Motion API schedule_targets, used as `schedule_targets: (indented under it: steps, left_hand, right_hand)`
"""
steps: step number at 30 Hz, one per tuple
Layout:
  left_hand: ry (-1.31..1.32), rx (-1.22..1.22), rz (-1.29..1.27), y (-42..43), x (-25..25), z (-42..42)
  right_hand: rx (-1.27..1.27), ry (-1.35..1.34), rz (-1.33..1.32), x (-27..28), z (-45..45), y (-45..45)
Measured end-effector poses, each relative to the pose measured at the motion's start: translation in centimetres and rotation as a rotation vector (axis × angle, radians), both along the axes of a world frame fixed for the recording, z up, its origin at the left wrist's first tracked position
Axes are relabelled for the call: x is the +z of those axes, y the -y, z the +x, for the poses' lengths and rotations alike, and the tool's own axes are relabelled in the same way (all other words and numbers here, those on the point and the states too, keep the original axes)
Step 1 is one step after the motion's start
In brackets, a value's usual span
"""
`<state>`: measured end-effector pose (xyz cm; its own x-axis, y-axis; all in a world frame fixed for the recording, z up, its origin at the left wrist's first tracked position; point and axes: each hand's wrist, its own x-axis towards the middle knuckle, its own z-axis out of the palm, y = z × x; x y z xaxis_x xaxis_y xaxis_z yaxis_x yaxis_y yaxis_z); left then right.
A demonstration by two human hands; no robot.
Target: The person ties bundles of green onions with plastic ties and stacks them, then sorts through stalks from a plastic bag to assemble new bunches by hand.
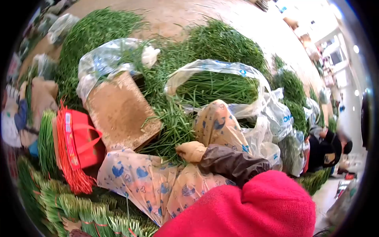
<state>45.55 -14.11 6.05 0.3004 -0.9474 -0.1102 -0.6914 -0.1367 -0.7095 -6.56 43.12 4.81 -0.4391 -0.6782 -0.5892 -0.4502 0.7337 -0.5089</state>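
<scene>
Print on one clear bag was blue but unreadable. The right hand had fingers curled in at green stalks beside one board; the left hand lay by tied bundles, both holds unclear.

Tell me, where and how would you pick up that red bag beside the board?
Probably by its handle, from the side nearest the board: the strap forms an open loop bending that way, while loose red strips cover the bag's opposite side.

Green stalks, red bag, brown sleeve; blue-patterned peach cloth (perhaps pinkish).
</scene>
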Motion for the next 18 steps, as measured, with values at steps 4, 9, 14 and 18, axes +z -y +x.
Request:
schedule_targets:
  steps: [4, 9, 14, 18]
  left_hand:
    - [-0.077, -0.373, 0.036, -6.5, 7.6, -13.3]
    - [-0.747, -1.072, 0.118, -14.7, 10.8, -31.8]
    - [-0.966, -1.371, 0.493, -23.1, 3.4, -50.7]
    - [-0.993, -1.468, 0.785, -34.5, -2.9, -64.0]
  right_hand:
    - [-0.098, -0.131, -0.417, 5.5, -2.7, -3.8]
    - [-0.736, -0.339, -0.798, 8.3, -7.9, -10.7]
    - [-1.067, -0.164, -0.759, 5.3, -11.7, -16.1]
    - [-1.053, -0.176, -0.78, 3.5, -15.0, -15.7]
